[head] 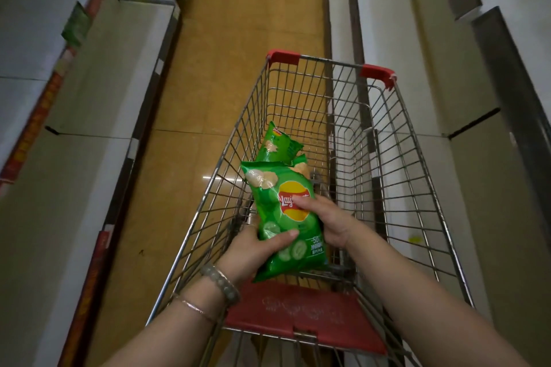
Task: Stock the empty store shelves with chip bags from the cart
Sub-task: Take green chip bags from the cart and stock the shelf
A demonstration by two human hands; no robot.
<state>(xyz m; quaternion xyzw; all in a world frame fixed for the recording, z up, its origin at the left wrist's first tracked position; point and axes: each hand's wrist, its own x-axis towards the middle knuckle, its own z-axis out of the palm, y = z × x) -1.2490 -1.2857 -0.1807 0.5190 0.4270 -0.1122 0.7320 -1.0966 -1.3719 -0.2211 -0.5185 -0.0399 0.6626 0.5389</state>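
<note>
Cart walls fence the sides; its top stands open.

My green bag says Lay's on its logo, plus a "-50" near the bottom. Print on the cart's red flap is too faded to read.

**A shop aisle between long shelves**

This is a shop, seen along 1 narrow aisle. A wire shopping cart with red plastic corners stands on the yellow tiled floor. The left shelves and the right shelves run long and tiered on both sides. The left ones carry a red label strip and a green tag. A branded chip bag is above the cart.
</note>
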